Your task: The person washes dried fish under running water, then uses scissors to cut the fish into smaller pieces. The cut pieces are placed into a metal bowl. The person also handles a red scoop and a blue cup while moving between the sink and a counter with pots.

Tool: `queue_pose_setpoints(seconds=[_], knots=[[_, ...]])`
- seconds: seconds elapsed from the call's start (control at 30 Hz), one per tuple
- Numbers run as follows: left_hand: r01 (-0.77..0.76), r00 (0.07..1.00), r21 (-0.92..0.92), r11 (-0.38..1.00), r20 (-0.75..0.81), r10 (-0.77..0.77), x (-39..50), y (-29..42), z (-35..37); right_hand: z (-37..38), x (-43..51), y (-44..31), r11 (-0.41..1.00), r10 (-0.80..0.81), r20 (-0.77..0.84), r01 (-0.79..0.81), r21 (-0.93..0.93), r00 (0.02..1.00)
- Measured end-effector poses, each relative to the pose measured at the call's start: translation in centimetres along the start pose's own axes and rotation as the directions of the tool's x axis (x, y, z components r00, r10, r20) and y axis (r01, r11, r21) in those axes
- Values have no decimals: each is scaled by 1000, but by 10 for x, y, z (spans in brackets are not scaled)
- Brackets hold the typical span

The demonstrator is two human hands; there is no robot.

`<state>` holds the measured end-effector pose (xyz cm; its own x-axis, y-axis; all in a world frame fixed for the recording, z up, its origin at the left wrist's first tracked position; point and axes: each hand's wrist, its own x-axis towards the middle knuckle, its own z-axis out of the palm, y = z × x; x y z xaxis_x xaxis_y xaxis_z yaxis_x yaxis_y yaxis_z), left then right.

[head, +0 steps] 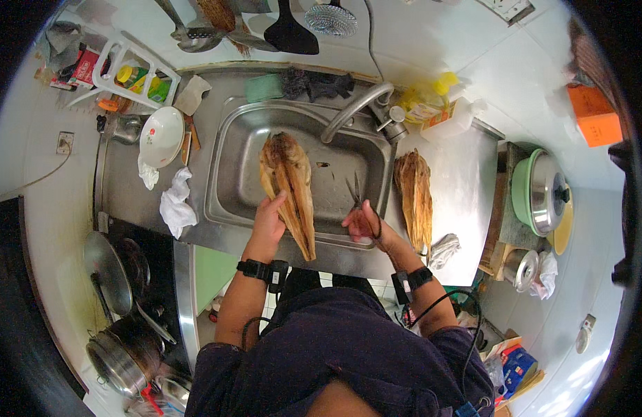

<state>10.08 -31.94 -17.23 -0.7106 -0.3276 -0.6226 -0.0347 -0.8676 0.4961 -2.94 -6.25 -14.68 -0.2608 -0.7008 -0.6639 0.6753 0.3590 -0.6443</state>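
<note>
My left hand point(269, 223) grips a split dried fish point(293, 182) by its side, thumb on top. The fish's wide end hangs over the stainless steel sink point(232, 167), and its narrow tail points back towards me past the front rim. In my right hand point(366, 225) is a pair of scissors point(356, 192), fingers through the dark handle loops and blades slightly apart, pointing away over the basin. The blades are clear of the fish. Small dark scraps point(323, 164) lie on the sink floor.
Right of the sink lies another dried fish point(414, 198) beside a crumpled plastic bag point(445, 250). A curved faucet point(352, 112) reaches over the basin. To the left are a white cloth point(178, 203) and a white bowl point(163, 136). Bottles point(427, 101) stand behind the faucet.
</note>
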Motion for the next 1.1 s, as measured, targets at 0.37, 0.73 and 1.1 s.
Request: queue_pose_setpoints(seconds=[0.37, 0.73, 1.1], knots=[[-81, 988, 275, 958, 151, 40, -6, -14, 29, 13, 0, -62, 895, 14, 259, 103, -434, 966], [46, 979, 353, 935, 170, -112, -26, -10, 28, -19, -4, -64, 930, 116, 432, 56, -364, 894], [110, 891, 512, 852, 329, -313, -28, 2, 8, -43, -13, -73, 902, 154, 564, 117, -416, 812]])
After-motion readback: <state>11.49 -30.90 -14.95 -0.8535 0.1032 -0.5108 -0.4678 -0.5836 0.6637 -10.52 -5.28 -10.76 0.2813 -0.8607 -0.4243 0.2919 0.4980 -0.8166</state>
